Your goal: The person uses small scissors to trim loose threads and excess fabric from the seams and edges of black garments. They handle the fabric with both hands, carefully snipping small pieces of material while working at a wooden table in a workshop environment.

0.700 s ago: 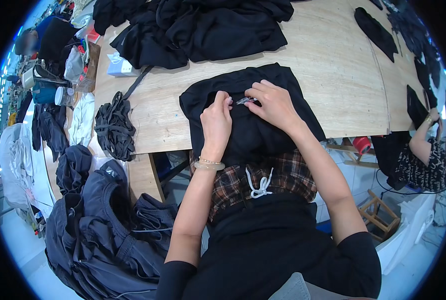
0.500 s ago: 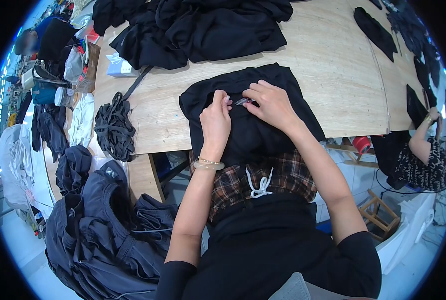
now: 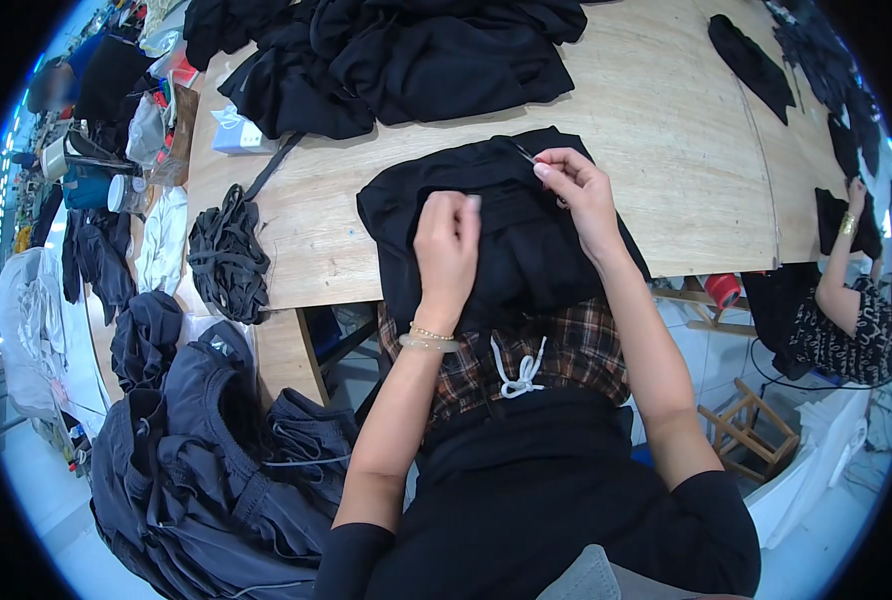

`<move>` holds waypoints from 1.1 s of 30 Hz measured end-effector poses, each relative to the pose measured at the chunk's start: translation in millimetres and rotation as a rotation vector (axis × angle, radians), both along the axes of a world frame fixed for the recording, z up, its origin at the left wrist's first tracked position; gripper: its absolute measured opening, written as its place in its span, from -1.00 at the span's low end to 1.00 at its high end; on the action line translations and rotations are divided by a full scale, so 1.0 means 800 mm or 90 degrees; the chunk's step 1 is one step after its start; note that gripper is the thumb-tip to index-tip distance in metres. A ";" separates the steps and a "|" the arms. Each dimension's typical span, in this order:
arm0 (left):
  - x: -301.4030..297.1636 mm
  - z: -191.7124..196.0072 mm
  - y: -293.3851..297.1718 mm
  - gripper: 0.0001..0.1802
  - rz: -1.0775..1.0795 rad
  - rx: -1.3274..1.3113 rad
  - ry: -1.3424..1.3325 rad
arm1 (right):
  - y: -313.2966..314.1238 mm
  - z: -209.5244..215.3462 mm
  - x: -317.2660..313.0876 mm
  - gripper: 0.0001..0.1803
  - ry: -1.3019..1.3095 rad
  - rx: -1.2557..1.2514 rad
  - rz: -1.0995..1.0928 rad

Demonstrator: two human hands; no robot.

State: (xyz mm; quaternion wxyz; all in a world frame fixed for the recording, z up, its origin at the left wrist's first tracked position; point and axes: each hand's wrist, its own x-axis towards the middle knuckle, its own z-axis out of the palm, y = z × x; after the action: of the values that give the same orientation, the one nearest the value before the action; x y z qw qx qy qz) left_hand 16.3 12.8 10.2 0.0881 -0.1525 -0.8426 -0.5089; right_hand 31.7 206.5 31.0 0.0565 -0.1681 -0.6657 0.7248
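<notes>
The left hand presses closed on the black garment at the near edge of the table. The right hand pinches a small thin tool over the garment's far side.

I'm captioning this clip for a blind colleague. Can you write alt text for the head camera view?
A person's left hand presses on a black garment at the edge of a wooden table, while the right hand pinches a small thin tool above it. More dark clothes are piled behind.
</notes>
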 end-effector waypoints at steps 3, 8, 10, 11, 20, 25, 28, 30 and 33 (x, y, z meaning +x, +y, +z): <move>-0.010 -0.021 0.019 -0.84 -0.001 -0.077 0.104 | -0.002 -0.016 0.002 -0.81 0.031 -0.006 0.026; -0.023 -0.038 0.012 -0.92 0.017 -0.012 -0.034 | 0.002 -0.036 0.003 -0.82 0.022 0.027 0.017; -0.025 -0.037 0.007 -0.90 0.033 0.083 -0.143 | 0.002 -0.038 0.003 -0.81 0.014 0.019 0.013; -0.026 -0.036 0.004 -0.88 0.033 0.098 -0.157 | 0.001 -0.039 0.002 -0.81 0.015 0.020 0.014; -0.016 -0.035 0.002 -0.89 -0.043 -0.020 -0.017 | 0.002 -0.043 0.002 -0.79 0.023 0.040 0.026; -0.019 -0.035 0.007 -0.95 -0.015 -0.075 0.027 | -0.005 -0.034 0.011 -0.76 0.079 0.236 0.033; -0.021 -0.045 0.002 -0.96 -0.016 -0.031 -0.030 | -0.004 -0.030 0.017 -0.76 0.128 0.371 0.075; -0.021 -0.045 -0.001 -0.96 -0.026 0.021 -0.067 | -0.004 -0.028 0.020 -0.77 0.135 0.494 0.097; -0.014 -0.030 -0.015 -0.87 -0.051 -0.011 0.024 | -0.007 -0.027 0.022 -0.77 0.165 0.596 0.107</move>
State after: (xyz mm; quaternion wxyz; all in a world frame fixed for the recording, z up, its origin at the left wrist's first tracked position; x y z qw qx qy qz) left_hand 4.9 1.2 -13.5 0.0824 -0.1965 -0.8385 -0.5015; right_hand 49.5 200.9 9.0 0.1498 0.0208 -0.9187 0.3648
